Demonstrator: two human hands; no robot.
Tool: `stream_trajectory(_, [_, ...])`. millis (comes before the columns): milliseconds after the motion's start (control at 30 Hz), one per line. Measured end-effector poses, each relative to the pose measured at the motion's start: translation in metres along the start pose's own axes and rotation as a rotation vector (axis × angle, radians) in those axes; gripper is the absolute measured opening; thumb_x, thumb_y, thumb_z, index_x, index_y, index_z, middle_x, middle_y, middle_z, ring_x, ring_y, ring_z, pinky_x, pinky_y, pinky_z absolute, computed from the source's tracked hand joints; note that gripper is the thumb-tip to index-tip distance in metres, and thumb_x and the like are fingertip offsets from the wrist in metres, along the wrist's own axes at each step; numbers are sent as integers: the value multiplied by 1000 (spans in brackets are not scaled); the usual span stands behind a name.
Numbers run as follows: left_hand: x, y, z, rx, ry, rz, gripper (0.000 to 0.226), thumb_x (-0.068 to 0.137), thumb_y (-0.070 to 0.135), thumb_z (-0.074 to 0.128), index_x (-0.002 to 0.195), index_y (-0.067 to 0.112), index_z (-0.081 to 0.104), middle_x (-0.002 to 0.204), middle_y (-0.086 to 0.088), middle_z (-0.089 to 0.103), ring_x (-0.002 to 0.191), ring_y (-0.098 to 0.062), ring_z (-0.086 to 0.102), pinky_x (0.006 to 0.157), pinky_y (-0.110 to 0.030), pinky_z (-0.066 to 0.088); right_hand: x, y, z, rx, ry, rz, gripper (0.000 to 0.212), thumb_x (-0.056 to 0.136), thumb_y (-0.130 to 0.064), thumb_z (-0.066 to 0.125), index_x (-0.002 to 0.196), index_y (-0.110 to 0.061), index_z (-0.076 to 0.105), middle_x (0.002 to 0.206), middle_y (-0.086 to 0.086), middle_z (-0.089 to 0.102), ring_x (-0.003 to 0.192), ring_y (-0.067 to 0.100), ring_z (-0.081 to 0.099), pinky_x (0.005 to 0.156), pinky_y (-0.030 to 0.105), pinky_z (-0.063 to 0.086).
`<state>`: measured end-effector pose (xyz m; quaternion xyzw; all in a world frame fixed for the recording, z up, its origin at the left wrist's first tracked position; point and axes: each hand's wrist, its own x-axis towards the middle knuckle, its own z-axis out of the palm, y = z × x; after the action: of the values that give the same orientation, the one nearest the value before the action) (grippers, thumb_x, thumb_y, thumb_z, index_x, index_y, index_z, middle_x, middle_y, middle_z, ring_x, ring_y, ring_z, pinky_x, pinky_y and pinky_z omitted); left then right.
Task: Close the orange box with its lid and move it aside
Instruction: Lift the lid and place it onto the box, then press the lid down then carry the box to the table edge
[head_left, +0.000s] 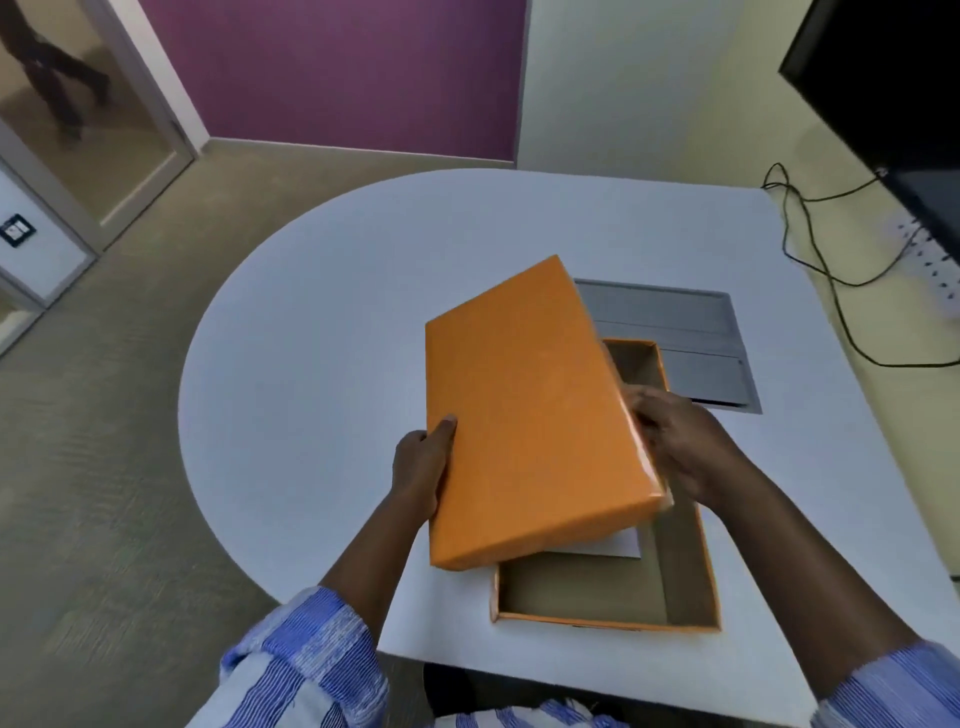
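The orange lid (530, 410) hangs tilted above the open orange box (691, 587), skewed to the left and covering the box's middle. My left hand (421, 467) grips the lid's left edge, thumb on top. My right hand (680, 441) holds the lid's right edge over the box. The box stands on the white table near its front edge, its brown inside showing at the near end and far corner. A white sheet (618, 545) peeks out inside, under the lid.
A grey cable hatch (675, 322) is set into the white table (322, 364) just behind the box. Black cables (826, 270) and a power strip (935, 260) lie at the right by a dark screen (893, 93). A person's legs (57, 73) show behind glass at far left.
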<state>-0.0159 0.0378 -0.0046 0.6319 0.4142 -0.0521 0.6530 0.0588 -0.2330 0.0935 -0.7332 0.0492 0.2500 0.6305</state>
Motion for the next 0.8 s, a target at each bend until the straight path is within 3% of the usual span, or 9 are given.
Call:
stream_trajectory(100, [-12,12,30,189,48,136,58,92,59,58,126,12,60,118,-9,69,102,-28,68,91,-48,57,-8,20,-32,-154,243,48,31,94,-35,47,98,-18,73,91,9,76,77,26,72,66,36,53])
stream_trajectory(167, [-20,17,48,305,59,212,62,92,60,57,133,13,56,125,-9,66,107,-29,67,91,-45,56,-11,37,-48,-299,304,49,37,96,-41,41,91,-17,68,95,11,72,80,26,66,67,36,47])
stream_trajectory(233, [-27,17,62,396,74,260,62,93,59,56,135,13,55,130,-9,65,110,-30,66,91,-43,54,-11,57,-60,-436,315,22,39,101,-43,33,103,-21,65,107,9,68,89,25,61,74,37,43])
stream_trajectory(333, [-34,12,77,507,115,333,63,93,58,56,136,12,56,132,-11,64,112,-31,66,92,-43,53,-14,82,-69,-591,359,-23,44,103,-44,38,129,-16,60,117,9,65,93,22,57,79,34,39])
stream_trajectory(433, [-41,5,84,579,153,364,66,91,59,58,136,11,56,133,-12,61,113,-32,65,90,-43,53,-18,103,-72,-667,335,-4,48,101,-45,42,135,-14,54,122,14,61,102,28,59,82,34,40])
stream_trajectory(533, [-46,-6,83,653,167,365,67,89,59,61,136,10,55,133,-13,56,114,-33,63,83,-38,49,-25,117,-72,-656,264,2,46,100,-46,44,134,-17,52,124,12,61,95,22,55,79,33,40])
stream_trajectory(667, [-56,-23,78,707,139,288,74,89,61,59,140,8,49,140,-16,53,123,-37,58,96,-47,52,-35,129,-72,-632,226,0,52,98,-52,46,138,-20,48,130,7,60,107,25,59,81,34,42])
stream_trajectory(800, [-78,-41,79,741,172,293,72,91,65,50,134,6,50,132,-17,54,120,-37,57,95,-48,53,-46,137,-66,-649,237,-13,52,98,-53,43,136,-18,49,127,10,60,107,27,60,83,36,46])
